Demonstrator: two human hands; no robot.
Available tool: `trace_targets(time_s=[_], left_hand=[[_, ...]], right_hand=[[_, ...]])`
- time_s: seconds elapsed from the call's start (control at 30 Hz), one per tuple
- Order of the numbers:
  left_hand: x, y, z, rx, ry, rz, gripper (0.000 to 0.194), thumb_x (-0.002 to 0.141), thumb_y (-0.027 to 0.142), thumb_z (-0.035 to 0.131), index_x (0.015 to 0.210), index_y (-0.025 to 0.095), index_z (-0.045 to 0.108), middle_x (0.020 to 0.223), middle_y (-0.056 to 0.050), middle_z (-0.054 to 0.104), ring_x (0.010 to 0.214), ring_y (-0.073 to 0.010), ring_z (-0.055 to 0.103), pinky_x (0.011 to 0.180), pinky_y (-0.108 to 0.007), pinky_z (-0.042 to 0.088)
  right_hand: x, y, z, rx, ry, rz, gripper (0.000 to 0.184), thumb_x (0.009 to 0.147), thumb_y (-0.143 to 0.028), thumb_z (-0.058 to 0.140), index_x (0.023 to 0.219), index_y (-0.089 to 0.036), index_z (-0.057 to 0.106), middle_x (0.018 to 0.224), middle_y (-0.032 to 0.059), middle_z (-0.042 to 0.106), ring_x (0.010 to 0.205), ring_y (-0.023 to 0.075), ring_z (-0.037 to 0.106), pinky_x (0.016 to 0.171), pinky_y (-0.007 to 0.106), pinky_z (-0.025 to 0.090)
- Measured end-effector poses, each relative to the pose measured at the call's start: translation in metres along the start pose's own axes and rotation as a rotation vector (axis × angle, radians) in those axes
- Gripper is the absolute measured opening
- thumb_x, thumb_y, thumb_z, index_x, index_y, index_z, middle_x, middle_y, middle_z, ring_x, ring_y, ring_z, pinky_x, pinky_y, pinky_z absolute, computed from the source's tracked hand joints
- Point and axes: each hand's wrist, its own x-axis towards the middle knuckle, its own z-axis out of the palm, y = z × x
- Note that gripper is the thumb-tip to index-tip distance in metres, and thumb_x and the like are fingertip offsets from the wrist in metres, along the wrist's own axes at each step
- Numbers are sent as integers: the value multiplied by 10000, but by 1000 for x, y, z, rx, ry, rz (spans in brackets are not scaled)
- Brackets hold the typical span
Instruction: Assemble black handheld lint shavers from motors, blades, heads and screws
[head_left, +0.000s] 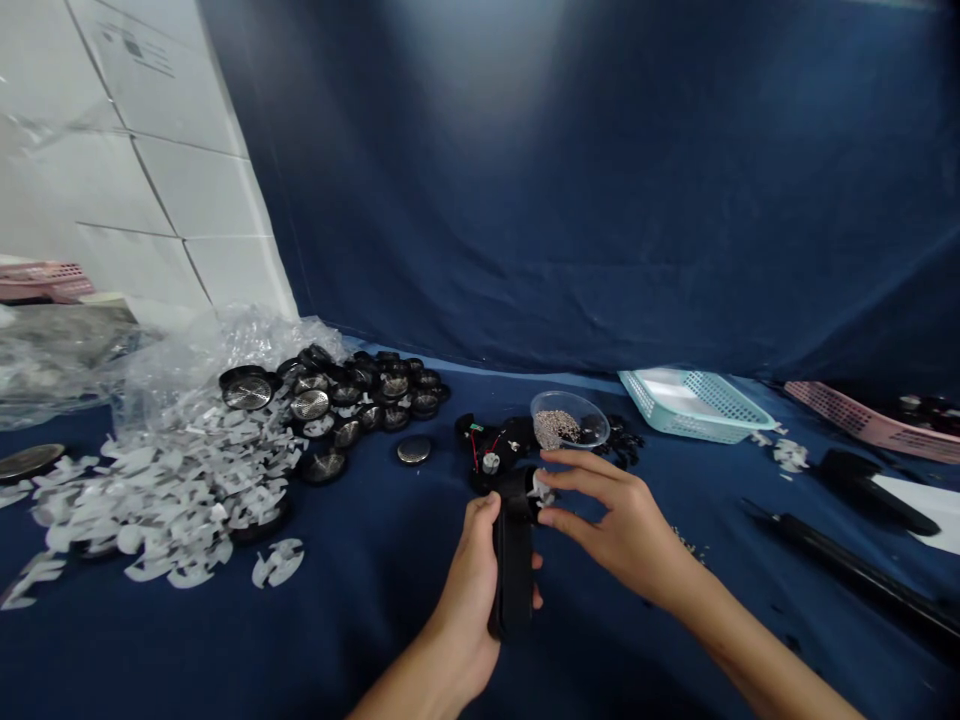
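Note:
My left hand [472, 580] is wrapped round the handle of a black hair-dryer-shaped housing [514, 570], held upright above the blue cloth. At the right-facing open end of its head sits a white plastic piece [541, 490]. My right hand [611, 510] pinches this piece between thumb and fingers; the fingertips partly hide it. Just behind the head lie black housing parts with red wires [491, 445]. A clear bowl of small metal screws [574, 425] stands beyond my right fingers.
White plastic pieces [172, 490] lie heaped at left, beside black round caps with mesh discs [360, 390] and plastic bags [195, 360]. A turquoise basket [701, 425], a pink basket [862, 415] and a black electric screwdriver [855, 565] are at right. Blue cloth [562, 200] hangs behind.

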Motion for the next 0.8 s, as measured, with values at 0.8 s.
trace_targets(time_s=[0.8], left_hand=[[-6, -1, 0, 8, -46, 11, 496, 815, 620, 506, 1097, 213, 534, 614, 8, 604, 463, -143, 564, 442, -248, 457]], right_hand=[[-4, -8, -2, -168, 170, -119, 170, 879, -186, 585, 959, -212, 734, 1024, 77, 643, 905, 192, 629, 774, 356, 565]])
